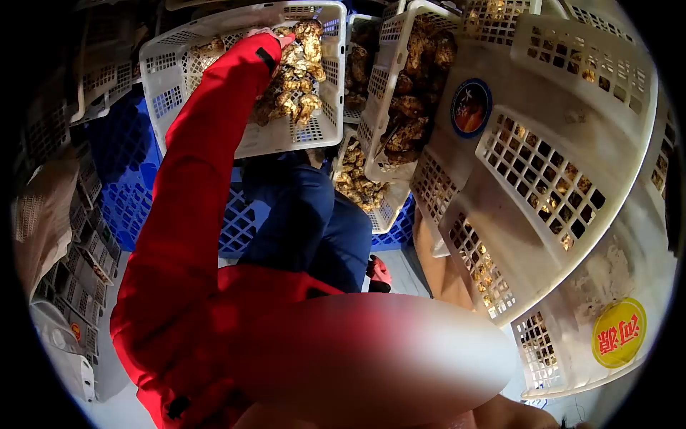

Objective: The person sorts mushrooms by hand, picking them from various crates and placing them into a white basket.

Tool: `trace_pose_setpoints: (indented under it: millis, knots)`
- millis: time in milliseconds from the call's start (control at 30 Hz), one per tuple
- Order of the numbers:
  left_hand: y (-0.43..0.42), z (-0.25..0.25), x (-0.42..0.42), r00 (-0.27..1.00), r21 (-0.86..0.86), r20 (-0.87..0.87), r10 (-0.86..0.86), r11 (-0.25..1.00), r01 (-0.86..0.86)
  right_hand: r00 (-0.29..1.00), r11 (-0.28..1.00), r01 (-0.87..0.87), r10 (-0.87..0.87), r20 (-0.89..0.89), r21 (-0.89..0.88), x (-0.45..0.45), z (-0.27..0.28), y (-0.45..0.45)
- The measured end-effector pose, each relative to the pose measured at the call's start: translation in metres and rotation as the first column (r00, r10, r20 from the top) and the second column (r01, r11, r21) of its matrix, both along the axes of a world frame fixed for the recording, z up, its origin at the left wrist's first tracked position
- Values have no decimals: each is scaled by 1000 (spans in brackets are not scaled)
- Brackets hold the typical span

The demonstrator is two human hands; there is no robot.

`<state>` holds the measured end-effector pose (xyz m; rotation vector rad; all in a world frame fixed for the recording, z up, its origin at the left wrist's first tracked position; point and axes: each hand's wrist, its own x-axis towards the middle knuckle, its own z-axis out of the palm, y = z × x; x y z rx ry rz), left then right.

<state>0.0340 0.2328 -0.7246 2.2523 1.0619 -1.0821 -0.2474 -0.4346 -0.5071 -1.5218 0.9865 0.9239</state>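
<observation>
A white perforated basket (239, 148) holds brown and golden lumpy pieces (309, 44) that look like mushrooms. My left hand (280, 37) reaches over its far part, beside the pieces; the red sleeve and cuff cover most of its fingers, so its grip is unclear. Low beside my bent knee is what appears to be my right hand (381, 271), away from the basket. It is small and partly dark in this view, its arm is out of sight, and whether it holds anything cannot be told.
Tall stacked white baskets (564, 136) rise at the right, several with brown pieces inside. Blue perforated crates (125, 171) stand behind and below the near basket. More stacked baskets (84, 275) line the left. A large blur covers the bottom middle.
</observation>
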Motion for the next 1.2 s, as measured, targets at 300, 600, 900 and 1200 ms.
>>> trace_pose_setpoints:
  millis: [300, 600, 900, 1200]
  knots:
    - [-7, -55, -8, 930, 3, 326, 171, 983, -182, 987, 966, -122, 94, -130, -227, 24, 21, 52]
    - [47, -110, -69, 543, -577, 504, 672, 729, -367, 997, 971, 14, 3, -73, 239, -2, 11, 6]
    - [-14, 202, -177, 31, -930, -190, 981, -170, -325, 956, 950, -294, 290, -50, -110, 17, 71, 61]
    - [-45, 299, -230, -86, -905, -422, 903, -415, 92, 897, 854, -436, 387, 211, 284, 85, 84, 247]
